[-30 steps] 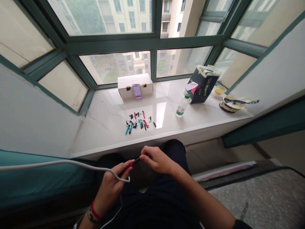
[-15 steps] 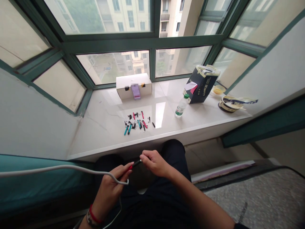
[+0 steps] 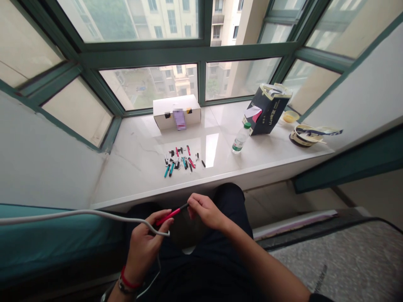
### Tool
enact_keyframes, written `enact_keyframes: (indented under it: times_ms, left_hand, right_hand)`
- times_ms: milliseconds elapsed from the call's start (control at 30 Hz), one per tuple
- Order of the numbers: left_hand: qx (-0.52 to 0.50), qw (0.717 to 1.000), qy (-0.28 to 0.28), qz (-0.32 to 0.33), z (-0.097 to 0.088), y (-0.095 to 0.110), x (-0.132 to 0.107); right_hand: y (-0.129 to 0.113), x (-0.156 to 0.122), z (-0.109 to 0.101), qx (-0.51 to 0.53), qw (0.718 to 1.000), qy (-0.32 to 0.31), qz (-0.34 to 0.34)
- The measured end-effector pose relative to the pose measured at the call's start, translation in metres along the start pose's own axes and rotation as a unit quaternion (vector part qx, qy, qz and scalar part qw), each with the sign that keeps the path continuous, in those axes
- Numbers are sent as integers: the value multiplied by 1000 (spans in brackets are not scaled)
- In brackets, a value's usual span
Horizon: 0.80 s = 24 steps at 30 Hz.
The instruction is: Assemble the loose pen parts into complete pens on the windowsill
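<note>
A slim pen-shaped thing (image 3: 170,215), pink-red with a black end, spans both hands over my lap. My left hand (image 3: 141,243) pinches its pink-red barrel between thumb and fingers. My right hand (image 3: 206,211) has its fingertips closed on the black end; the very tip is hidden in them. On the white sill ahead lies a spread of small parts (image 3: 181,162), among them teal, pink-red and black sticks and small black and metal bits.
A white cable (image 3: 103,213) crosses in front of my left hand. On the sill stand a white box (image 3: 176,112), a green-capped bottle (image 3: 241,138), a dark paper bag (image 3: 267,110), a food bowl (image 3: 304,136) and a small yellowish bowl (image 3: 290,116). Windows rise behind.
More of the pink-red barrel now shows out of my left hand. My right hand has shifted slightly up and right and covers the end's metallic tip.
</note>
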<state>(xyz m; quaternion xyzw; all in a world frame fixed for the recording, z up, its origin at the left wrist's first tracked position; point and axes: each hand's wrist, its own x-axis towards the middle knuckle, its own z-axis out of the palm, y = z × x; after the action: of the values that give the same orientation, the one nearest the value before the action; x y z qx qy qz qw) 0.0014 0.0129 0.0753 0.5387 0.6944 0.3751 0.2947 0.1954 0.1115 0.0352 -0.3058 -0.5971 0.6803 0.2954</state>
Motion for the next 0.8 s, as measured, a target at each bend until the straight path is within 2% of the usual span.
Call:
enact_keyframes:
  times_ms: [100,233,333,433,533,667,800]
  left_hand:
    - [-16,998,56,-26,-2,0,-1]
    - [-52,997,57,-8,-1,4,-2]
    - [-67,996,55,5,1,10,-1]
    - [-102,990,100,-19,4,16,1]
    - [-162,976,140,-34,8,19,0]
    - [-183,973,138,-19,10,18,-2]
    - [-167,977,136,-7,7,16,-3]
  right_hand:
    - [21,4,3,166,984,-28,63]
    - [42,3,13,272,953,-73,110]
    - [50,-1,22,295,943,-80,132]
    - [54,-5,31,295,938,-100,152]
    - [57,-10,39,291,929,-147,174]
    - [60,-15,47,304,916,-188,184]
    - [62,-17,50,307,915,-185,183]
